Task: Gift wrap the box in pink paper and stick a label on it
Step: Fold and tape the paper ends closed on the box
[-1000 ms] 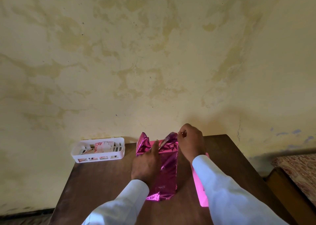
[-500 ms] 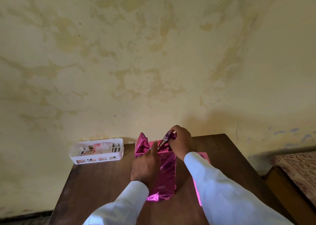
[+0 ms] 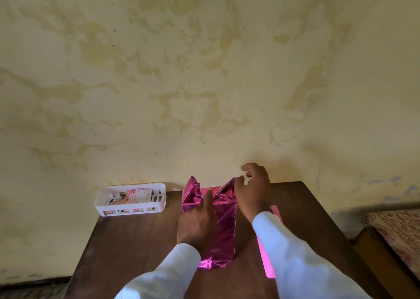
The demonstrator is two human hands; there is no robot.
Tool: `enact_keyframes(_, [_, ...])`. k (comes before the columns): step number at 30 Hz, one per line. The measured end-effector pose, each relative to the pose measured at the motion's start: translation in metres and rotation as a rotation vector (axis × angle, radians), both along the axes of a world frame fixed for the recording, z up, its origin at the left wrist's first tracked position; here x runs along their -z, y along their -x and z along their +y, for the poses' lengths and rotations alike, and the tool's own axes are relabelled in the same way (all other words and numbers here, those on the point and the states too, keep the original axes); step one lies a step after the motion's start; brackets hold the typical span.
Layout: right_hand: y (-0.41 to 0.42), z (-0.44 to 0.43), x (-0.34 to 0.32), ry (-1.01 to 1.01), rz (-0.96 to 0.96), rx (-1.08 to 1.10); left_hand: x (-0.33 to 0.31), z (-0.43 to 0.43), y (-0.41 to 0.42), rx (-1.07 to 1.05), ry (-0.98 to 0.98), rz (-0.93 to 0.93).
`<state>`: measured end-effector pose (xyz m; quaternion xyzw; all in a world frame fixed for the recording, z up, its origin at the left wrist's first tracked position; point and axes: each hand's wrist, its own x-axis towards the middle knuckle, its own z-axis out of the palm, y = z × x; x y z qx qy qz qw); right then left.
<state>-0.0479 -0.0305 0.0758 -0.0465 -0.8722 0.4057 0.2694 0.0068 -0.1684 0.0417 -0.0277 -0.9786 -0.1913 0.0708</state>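
Wrapping stands half done: the box (image 3: 225,230) lies on the desk (image 3: 136,242), sleeved in pink paper (image 3: 223,210), far-end flaps (image 3: 191,190) upright. Your left hand (image 3: 196,226) presses flat on top, fingers (image 3: 208,199) straight; your right hand (image 3: 252,191) touches the right flap, grip unclear. Labelling remains to do.

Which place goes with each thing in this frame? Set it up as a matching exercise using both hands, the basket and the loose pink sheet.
Things
1. left hand
2. right hand
3. white basket
4. flat pink sheet

Places
A. far left corner of the table
B. partly under the right sleeve
C. pressing on top of the wrapped box
D. at the raised far right paper flap

Pairs: 1-C, 2-D, 3-A, 4-B
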Motion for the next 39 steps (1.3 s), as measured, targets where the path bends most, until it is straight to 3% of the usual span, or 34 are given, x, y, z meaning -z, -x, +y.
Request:
enact_keyframes(2, [-0.018, -0.015, 0.005, -0.231, 0.000, -0.147, 0.002, -0.001, 0.001, 0.019, -0.034, 0.022])
enact_keyframes(5, [-0.033, -0.027, 0.006, -0.535, -0.261, -0.364, 0.003, -0.004, 0.001, 0.034, -0.043, 0.000])
enact_keyframes(11, [-0.028, -0.024, 0.004, -0.565, -0.456, -0.468, -0.010, -0.006, -0.002, -0.034, -0.168, -0.071])
enact_keyframes(21, [-0.029, -0.018, 0.031, -0.675, -0.340, -0.332, -0.017, -0.008, -0.002, -0.025, -0.249, -0.094])
enact_keyframes(33, [-0.037, -0.021, 0.022, -0.846, -0.296, -0.115, -0.015, -0.008, -0.001, -0.008, -0.191, -0.097])
enact_keyframes(37, [-0.039, -0.028, 0.022, -0.971, -0.104, -0.205, -0.014, -0.006, -0.002, -0.037, -0.194, -0.057])
enact_keyframes(39, [-0.042, -0.033, 0.020, -0.889, -0.074, -0.314, -0.013, -0.005, -0.002, -0.055, -0.204, -0.059])
